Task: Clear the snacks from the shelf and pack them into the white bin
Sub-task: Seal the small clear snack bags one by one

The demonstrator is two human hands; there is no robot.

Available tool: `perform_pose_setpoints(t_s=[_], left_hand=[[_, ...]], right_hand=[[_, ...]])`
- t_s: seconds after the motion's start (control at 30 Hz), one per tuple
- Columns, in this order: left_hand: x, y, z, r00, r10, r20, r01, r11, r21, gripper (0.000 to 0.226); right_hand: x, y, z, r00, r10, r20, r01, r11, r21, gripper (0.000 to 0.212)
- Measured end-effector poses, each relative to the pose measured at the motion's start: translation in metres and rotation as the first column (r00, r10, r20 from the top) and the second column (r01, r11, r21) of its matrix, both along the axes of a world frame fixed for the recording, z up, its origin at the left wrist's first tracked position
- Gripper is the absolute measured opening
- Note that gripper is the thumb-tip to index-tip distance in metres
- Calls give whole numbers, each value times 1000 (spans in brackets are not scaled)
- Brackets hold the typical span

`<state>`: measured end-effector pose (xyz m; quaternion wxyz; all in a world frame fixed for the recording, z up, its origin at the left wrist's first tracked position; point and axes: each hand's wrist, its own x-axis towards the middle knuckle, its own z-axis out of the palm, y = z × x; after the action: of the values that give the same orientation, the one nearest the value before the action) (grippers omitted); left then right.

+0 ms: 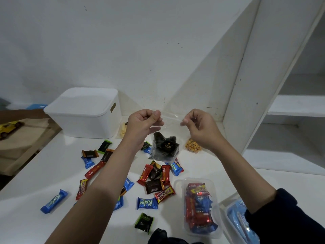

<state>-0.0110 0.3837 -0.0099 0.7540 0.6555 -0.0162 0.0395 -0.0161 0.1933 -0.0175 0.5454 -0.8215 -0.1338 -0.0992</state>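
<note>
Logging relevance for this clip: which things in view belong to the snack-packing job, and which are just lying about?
Job:
white bin, lid on
clear bag of dark snacks, pinched by left hand and right hand
loose wrapped snacks
clear tub of snacks

Lying about:
yellow toy car
empty shelves

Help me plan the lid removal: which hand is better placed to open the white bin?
Left, probably. The left hand is nearer the white bin, on its side; the right hand would cross over. Both pinch the clear bag.
</note>
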Motion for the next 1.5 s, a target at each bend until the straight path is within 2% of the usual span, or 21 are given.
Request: perform_pose_setpoints(t_s=[0.13,0.3,0.43,0.6,0.77,0.9,1.1,1.27,1.33,1.5], left_hand=[[-1,1,1,1000,21,17,-21,998,53,13],[-3,5,2,999,18,35,-21,994,110,14],[-4,4,3,999,-1,33,-3,992,128,14],[-1,0,4,999,6,33,-11,990,144,14],[-1,2,4,997,-26,66,12,978,209,12],[-2,-2,4,996,-51,70,34,973,227,11],[0,-5,6,995,-70,65,55,975,216,10],[3,-3,4,995,-61,81,41,972,230,9],[3,-3,3,994,-71,83,49,969,241,8],[1,-8,2,992,-91,84,67,965,253,8]], right_hand=[[0,-2,1,1000,3,15,-2,999,-51,16],[0,-3,11,993,103,-60,-110,985,-135,14],[1,1,13,994,91,-58,-98,988,-120,14],[-1,6,7,998,61,18,-59,994,-90,15],[0,-1,15,987,149,-60,-159,962,-223,9],[1,3,17,985,154,-75,-165,970,-178,12],[2,6,8,989,140,-41,-140,990,-6,24],[4,3,14,985,146,-90,-156,980,-125,14],[4,2,17,982,148,-113,-162,980,-119,8],[5,6,20,992,120,-41,-125,984,-130,10]])
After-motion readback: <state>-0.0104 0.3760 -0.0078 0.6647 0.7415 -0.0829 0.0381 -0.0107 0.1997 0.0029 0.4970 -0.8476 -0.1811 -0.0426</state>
